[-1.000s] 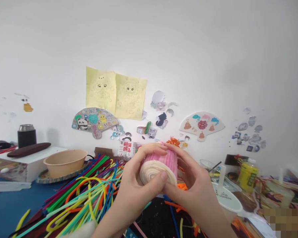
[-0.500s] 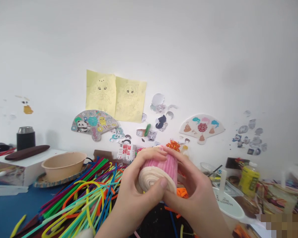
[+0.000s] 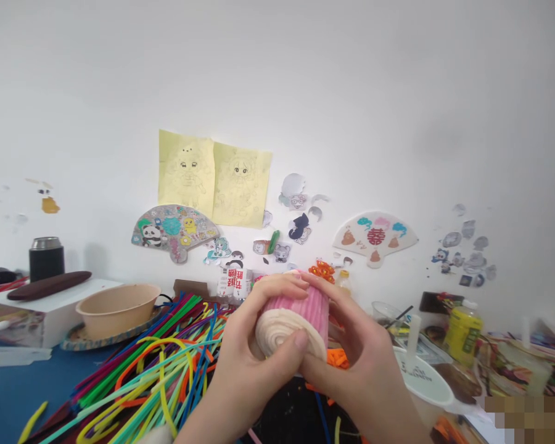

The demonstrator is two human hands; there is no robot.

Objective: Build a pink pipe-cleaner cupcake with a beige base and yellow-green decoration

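Observation:
Between my two hands is a cup-shaped piece (image 3: 312, 312) made of pipe cleaners, with pink ribbed sides and a cream spiral disc at the end facing me. My left hand (image 3: 263, 345) wraps round its left side, fingers over the top and thumb pressed on the cream disc. From the right, my right hand (image 3: 358, 345) grips it, with the index finger on top and the thumb at the lower edge. The piece is tilted, and its far end is hidden. Beneath my hands lies a black surface (image 3: 287, 407) with scraps on it.
Left of my hands spreads a heap of coloured pipe cleaners (image 3: 166, 376). Beyond it are a beige bowl (image 3: 118, 308), a white box (image 3: 69, 308) and a black thermos (image 3: 47, 259). To the right stand a pale green lidded cup (image 3: 423, 382) and a yellow bottle (image 3: 462, 333).
The whole view has shifted slightly, so the wall items appear a little lower. Both hands keep the same grip on the pink and cream piece, with barely any movement.

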